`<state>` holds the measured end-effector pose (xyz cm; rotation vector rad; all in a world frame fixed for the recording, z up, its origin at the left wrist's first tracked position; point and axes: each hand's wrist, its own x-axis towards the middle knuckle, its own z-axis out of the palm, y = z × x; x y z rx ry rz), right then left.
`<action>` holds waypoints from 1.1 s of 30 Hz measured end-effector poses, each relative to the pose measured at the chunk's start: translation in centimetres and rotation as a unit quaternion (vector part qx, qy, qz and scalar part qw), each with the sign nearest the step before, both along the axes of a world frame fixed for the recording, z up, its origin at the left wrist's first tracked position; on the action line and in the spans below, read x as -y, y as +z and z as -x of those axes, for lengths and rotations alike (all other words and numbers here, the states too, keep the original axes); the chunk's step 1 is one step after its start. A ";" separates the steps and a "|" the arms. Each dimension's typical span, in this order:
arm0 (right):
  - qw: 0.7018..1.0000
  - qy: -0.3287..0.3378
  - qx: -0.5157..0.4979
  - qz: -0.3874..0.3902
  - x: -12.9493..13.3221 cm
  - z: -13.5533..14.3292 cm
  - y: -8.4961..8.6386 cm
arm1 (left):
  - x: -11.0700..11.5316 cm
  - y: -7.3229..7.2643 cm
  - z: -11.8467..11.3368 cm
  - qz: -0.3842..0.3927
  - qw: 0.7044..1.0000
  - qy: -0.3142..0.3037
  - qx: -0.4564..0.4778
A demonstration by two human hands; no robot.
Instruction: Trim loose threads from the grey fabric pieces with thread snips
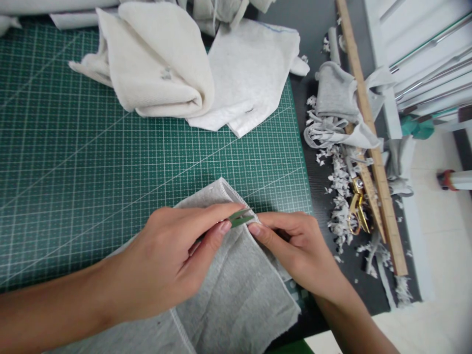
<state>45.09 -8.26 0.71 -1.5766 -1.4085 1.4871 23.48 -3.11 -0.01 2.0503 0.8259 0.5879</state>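
Observation:
My left hand [180, 246] is closed around a small pair of thread snips [240, 218], whose two pointed blades look greenish and stand slightly apart. The blade tips lie at the overlocked seam edge of a grey knit fabric piece [236, 285]. My right hand [291, 241] pinches that same edge between thumb and fingers, just right of the tips. Most of the snips' handle is hidden inside my left hand. The fabric drapes below both hands, with another stitched seam running down at its lower left.
A green gridded cutting mat [92, 162] covers the dark table. Folded cream fabric [158, 54] and white fabric [254, 69] lie at the back. On the right are a wooden ruler [379, 172], gold-handled scissors [357, 211], grey fabric scraps [335, 93] and piled trimmings [339, 191].

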 end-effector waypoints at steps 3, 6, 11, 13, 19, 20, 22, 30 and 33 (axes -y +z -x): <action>1.000 -0.002 -0.016 0.009 0.1 0.0 -0.1 | 0.0 -0.1 0.0 0.023 1.000 0.001 0.010; 0.999 0.000 -0.035 0.026 0.1 0.0 0.0 | 0.1 -0.1 -0.1 0.035 0.999 -0.004 0.024; 0.994 -0.009 -0.094 0.058 -0.1 0.0 0.1 | 0.1 -0.1 -0.1 0.042 0.998 -0.008 0.037; 0.991 -0.015 -0.109 0.070 -0.1 0.0 0.1 | 0.0 -0.2 -0.1 0.031 0.999 -0.008 0.032; 0.990 -0.020 -0.114 0.082 0.1 -0.2 -0.1 | -0.5 -0.4 0.1 -0.035 0.999 -0.018 0.021; 0.990 -0.018 -0.115 0.083 0.1 -0.2 -0.1 | -0.5 -0.4 0.1 -0.046 0.999 -0.019 0.020; 0.989 -0.017 -0.119 0.086 0.1 -0.2 -0.1 | -0.5 -0.6 0.2 -0.068 0.997 -0.020 0.017; 0.980 -0.028 -0.177 0.090 -0.3 -0.1 0.3 | -0.2 -1.0 0.6 -0.181 0.983 -0.027 -0.008; 0.979 -0.021 -0.187 0.080 -0.3 -0.1 0.2 | -0.2 -1.1 0.4 -0.199 0.980 -0.022 0.005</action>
